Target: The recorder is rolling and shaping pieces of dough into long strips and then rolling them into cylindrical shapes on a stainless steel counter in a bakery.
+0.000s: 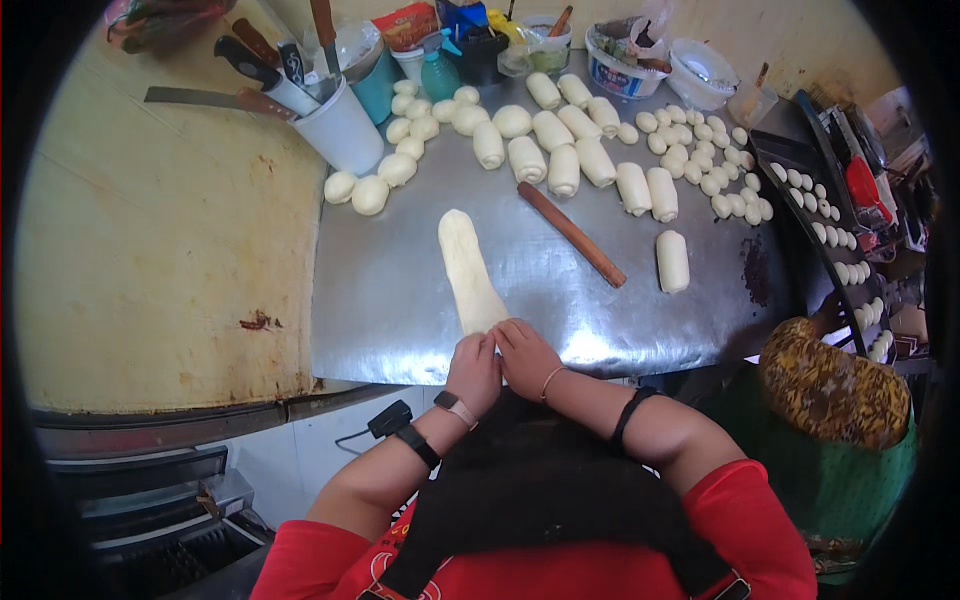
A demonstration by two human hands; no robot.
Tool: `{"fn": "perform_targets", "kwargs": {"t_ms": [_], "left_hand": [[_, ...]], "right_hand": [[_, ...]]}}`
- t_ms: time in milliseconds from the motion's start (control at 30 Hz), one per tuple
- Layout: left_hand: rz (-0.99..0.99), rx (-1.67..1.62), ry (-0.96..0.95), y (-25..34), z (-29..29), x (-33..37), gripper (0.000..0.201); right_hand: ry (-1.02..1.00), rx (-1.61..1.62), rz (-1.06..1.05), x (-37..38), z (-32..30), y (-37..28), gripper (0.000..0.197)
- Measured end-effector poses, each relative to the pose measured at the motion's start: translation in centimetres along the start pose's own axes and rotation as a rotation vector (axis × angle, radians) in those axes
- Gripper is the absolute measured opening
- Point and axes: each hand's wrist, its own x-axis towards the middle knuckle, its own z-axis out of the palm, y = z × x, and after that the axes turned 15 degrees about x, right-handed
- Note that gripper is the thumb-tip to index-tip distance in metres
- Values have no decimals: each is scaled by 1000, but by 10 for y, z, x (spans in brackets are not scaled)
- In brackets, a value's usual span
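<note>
A long flattened dough strip lies on the metal table, its rounded end pointing away from me and its near end at the table's front edge. My left hand and my right hand meet at that near end, fingers closed on the dough; the fingertips are partly hidden. To the right of the strip rests a wooden rolling pin, lying at a slant and touched by neither hand. One rolled dough piece sits apart on the right.
Several dough rolls and dough balls cover the table's far side, with smaller balls at right. A white container of knives stands far left; tubs line the wall. Right are a dark tray and a person in a patterned head covering.
</note>
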Motion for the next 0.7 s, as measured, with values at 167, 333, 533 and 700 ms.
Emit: {"fn": "perform_targets", "kwargs": {"t_ms": [167,333,533,700], "left_hand": [[221,209,-55,-3,17,-44,37],[-14,312,72,-14,-29,6,39],[132,342,-144,-44,-18,-64,44],[137,9,-126,-63,-53,-3,23]], "right_hand": [[-163,15,-68,-44,-1,5,40],[-137,-88,-11,-10,-36,4,42],[-102,-87,-45,-40,-43,8,29],[-42,219,223,24,-52,22,28]]}}
